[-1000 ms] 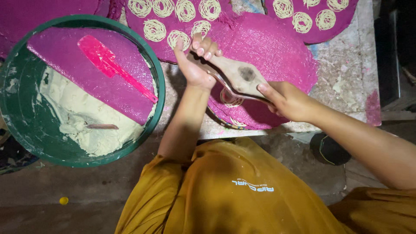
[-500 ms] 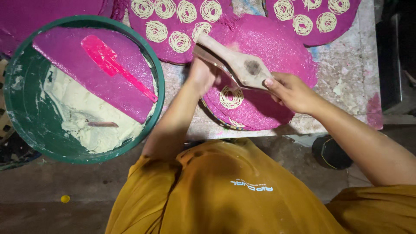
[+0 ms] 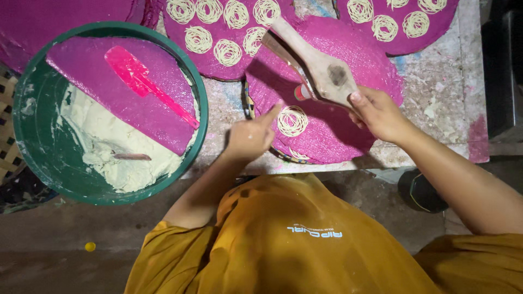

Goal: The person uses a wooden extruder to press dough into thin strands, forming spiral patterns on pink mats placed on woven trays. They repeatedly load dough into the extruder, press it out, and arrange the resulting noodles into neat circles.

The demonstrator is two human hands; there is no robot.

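My right hand [image 3: 379, 113] grips the near handle of a wooden noodle press [image 3: 321, 65], holding it tilted above a round magenta mat [image 3: 348, 125]. A fresh coil of pale noodle strands [image 3: 292, 120] lies on that mat just below the press. My left hand [image 3: 250, 137] hovers beside the coil with the index finger stretched toward it and nothing in its grasp.
A green basin [image 3: 32, 158] at the left holds pale dough [image 3: 103, 152], a magenta cloth and a pink spatula [image 3: 147, 84]. Other magenta mats with several noodle coils [image 3: 226, 51] lie further back. The stained tabletop [image 3: 436, 98] ends near my orange shirt.
My left hand has let go of the press and dropped back toward me, pointing at the coil. The press has lifted, uncovering a finished coil on the near mat.
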